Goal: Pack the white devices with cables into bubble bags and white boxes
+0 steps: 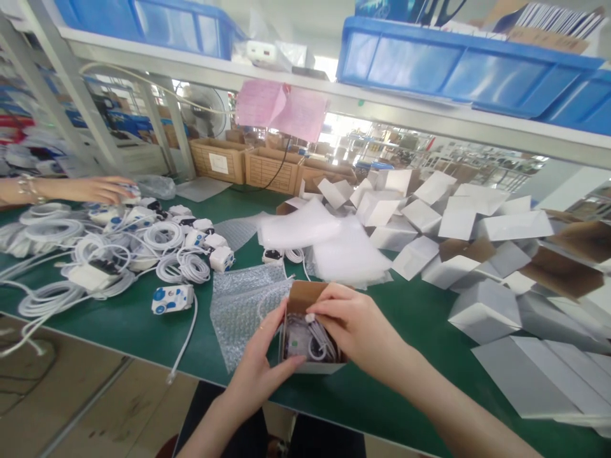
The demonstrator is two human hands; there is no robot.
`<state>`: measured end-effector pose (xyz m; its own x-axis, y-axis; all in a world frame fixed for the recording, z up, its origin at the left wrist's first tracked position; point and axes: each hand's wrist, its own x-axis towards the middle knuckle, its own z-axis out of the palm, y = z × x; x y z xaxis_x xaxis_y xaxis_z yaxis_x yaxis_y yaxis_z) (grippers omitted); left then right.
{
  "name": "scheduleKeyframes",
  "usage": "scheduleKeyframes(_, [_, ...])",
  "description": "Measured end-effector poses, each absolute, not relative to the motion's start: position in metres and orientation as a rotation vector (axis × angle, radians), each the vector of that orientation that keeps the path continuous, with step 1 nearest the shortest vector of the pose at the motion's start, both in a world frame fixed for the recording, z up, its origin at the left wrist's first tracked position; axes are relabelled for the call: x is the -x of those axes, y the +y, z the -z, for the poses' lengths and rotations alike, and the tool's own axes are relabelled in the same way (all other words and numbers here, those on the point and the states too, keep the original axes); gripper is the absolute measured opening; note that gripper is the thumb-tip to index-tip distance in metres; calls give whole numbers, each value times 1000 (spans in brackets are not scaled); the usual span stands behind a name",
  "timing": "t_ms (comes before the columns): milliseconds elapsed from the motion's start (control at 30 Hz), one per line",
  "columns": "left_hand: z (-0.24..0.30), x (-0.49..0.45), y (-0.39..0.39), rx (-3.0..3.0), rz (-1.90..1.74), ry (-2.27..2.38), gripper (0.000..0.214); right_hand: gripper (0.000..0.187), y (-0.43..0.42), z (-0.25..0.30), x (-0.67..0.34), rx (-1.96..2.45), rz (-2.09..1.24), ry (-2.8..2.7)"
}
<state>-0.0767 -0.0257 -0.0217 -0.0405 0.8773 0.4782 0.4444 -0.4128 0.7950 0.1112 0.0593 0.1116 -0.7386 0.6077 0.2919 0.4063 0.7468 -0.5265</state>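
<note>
A small open box (321, 367), white outside and brown inside, stands at the near edge of the green table. My left hand (260, 362) grips its left side, with the thumb over the near rim. Inside lie a coiled white cable (316, 343) and something in clear plastic with a green dot; the rest is hidden. Over the opening, my right hand (351, 321) pinches the cable's small white end (310, 317). Bubble wrap (233, 305) lies flat to the left of the box, partly under my left hand.
White devices with coiled cables (165, 235) pile up at left, where another person's hand (102, 189) reaches in. One device (172, 299) lies nearer. White foam sheets (300, 226) lie behind the box. Many white boxes (487, 312) cover the right. Blue bins (429, 63) stand on the overhead shelf.
</note>
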Motion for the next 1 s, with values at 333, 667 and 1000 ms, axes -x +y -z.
scheduleKeyframes(333, [14, 46, -32, -2123, -1771, 1487, 54, 18, 53, -92, -92, 920, 12, -3073])
scheduleKeyframes(667, [18, 56, -19, -2547, -1661, 1406, 28, 12, 66, -67, -172, 776, -699, -1860])
scheduleKeyframes(1000, [17, 47, -22, -2518, -1620, 1326, 25, 48, 61, -12, -138, 926, -1610, -1586])
